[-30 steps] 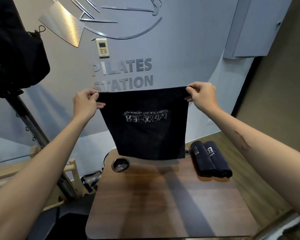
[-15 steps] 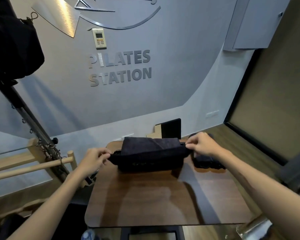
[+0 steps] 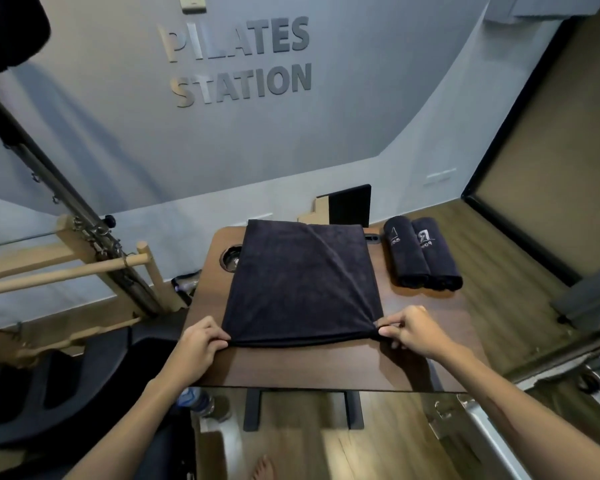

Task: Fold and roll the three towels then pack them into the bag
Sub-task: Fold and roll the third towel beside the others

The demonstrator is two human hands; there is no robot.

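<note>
Pinching near corners of dark towel [image 3: 302, 282] laid flat on wooden table [image 3: 326, 367], left hand [image 3: 200, 349] and right hand [image 3: 413, 330] each closed on its edge, two rolled towels [image 3: 421, 256] lay right of it.

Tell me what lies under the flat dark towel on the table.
The flat dark towel lies on the brown table and overlaps the edge of a round cup recess. Anything else beneath it is hidden.

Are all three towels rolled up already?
No, only the two rolled towels are finished on the table; the flat towel lies spread out, pinched by the left hand and right hand.
</note>
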